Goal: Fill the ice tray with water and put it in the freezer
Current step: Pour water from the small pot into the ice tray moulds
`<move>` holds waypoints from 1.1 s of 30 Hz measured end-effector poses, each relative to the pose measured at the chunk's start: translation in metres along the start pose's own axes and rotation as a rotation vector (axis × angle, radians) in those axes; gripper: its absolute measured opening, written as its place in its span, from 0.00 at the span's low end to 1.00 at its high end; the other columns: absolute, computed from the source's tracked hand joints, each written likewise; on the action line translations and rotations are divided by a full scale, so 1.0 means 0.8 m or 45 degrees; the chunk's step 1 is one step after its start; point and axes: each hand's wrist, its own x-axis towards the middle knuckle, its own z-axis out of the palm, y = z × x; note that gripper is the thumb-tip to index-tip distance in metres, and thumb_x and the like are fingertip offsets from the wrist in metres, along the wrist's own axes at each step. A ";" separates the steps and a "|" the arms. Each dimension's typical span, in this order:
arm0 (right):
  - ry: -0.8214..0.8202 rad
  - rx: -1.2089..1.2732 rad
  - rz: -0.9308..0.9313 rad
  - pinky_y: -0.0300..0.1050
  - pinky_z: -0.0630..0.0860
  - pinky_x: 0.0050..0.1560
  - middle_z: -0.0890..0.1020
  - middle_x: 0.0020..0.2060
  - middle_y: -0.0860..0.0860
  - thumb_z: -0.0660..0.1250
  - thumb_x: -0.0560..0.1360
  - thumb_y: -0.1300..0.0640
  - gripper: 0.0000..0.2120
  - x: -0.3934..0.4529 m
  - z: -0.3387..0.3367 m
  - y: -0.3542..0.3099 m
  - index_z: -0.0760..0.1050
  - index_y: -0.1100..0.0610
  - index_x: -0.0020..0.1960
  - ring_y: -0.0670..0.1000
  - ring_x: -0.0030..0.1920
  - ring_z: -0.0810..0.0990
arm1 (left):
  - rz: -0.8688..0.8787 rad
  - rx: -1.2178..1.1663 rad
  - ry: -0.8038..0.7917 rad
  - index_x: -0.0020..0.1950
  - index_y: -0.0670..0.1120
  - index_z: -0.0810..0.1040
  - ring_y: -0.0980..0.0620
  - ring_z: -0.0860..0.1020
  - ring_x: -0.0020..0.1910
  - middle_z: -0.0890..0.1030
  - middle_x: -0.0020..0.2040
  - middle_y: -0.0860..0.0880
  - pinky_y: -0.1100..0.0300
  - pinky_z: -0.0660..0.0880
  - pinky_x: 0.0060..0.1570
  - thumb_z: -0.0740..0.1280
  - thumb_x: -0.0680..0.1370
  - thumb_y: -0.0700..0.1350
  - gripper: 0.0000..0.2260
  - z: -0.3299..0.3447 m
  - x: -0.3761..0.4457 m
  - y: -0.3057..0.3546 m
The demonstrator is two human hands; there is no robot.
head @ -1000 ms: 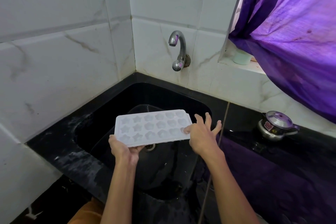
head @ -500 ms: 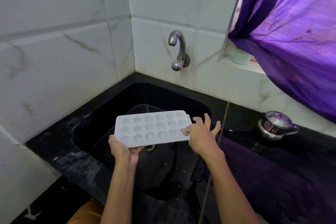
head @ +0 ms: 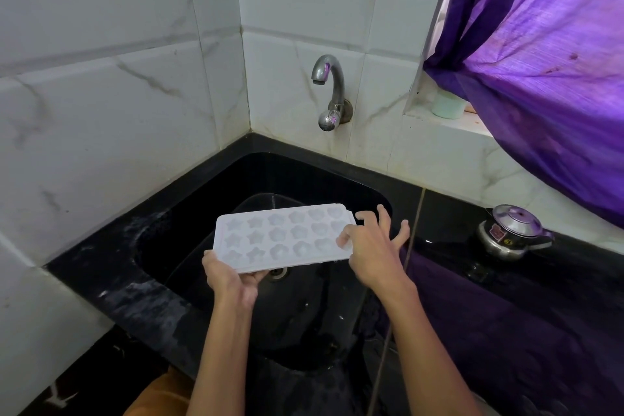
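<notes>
A white ice tray (head: pixel 280 236) with star and flower moulds is held level over the black sink (head: pixel 209 199). My left hand (head: pixel 233 280) grips its near left corner from below. My right hand (head: pixel 374 246) is at the tray's right end, thumb resting on the top surface and fingers spread apart behind it. A metal tap (head: pixel 331 91) juts from the tiled wall above the sink, with no water running from it. The freezer is out of view.
White tiled walls close the corner on the left and behind. A small steel pressure cooker (head: pixel 513 233) stands on the black counter at the right. A purple curtain (head: pixel 547 71) hangs over the window sill, where a pale green cup (head: pixel 447 105) stands.
My right thumb has slid a little further onto the tray's right end. The tray and my left hand have barely moved.
</notes>
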 end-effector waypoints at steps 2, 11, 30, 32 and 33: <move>0.039 0.015 -0.032 0.68 0.32 0.70 0.61 0.72 0.52 0.62 0.69 0.75 0.24 0.000 0.001 -0.002 0.77 0.50 0.54 0.58 0.78 0.41 | 0.004 0.004 -0.013 0.54 0.47 0.78 0.40 0.80 0.50 0.83 0.52 0.43 0.42 0.79 0.38 0.49 0.81 0.55 0.21 0.000 0.000 0.000; 0.029 0.006 -0.164 0.67 0.27 0.69 0.54 0.77 0.54 0.65 0.70 0.72 0.24 -0.006 0.013 -0.018 0.80 0.47 0.56 0.60 0.77 0.36 | -0.005 0.016 -0.015 0.57 0.47 0.77 0.39 0.80 0.51 0.82 0.53 0.42 0.40 0.79 0.38 0.50 0.81 0.55 0.20 0.003 -0.002 -0.003; 0.021 -0.104 -0.087 0.68 0.26 0.66 0.55 0.77 0.57 0.61 0.69 0.76 0.32 -0.013 -0.001 -0.007 0.78 0.45 0.61 0.63 0.77 0.35 | -0.028 0.065 -0.050 0.55 0.46 0.78 0.39 0.81 0.50 0.83 0.50 0.43 0.40 0.79 0.43 0.49 0.81 0.54 0.21 0.024 -0.003 -0.009; 0.040 -0.094 -0.077 0.69 0.27 0.67 0.54 0.77 0.57 0.61 0.69 0.76 0.32 -0.012 -0.003 -0.004 0.77 0.45 0.62 0.63 0.77 0.35 | -0.035 0.059 -0.072 0.58 0.45 0.78 0.39 0.81 0.50 0.83 0.51 0.42 0.40 0.79 0.41 0.49 0.81 0.54 0.21 0.029 -0.005 -0.011; 0.052 -0.089 -0.076 0.69 0.27 0.67 0.53 0.77 0.58 0.62 0.69 0.76 0.32 -0.012 -0.003 -0.004 0.77 0.45 0.62 0.63 0.77 0.35 | -0.035 0.058 -0.085 0.59 0.45 0.77 0.39 0.81 0.51 0.83 0.51 0.42 0.39 0.79 0.42 0.49 0.81 0.54 0.22 0.032 -0.007 -0.011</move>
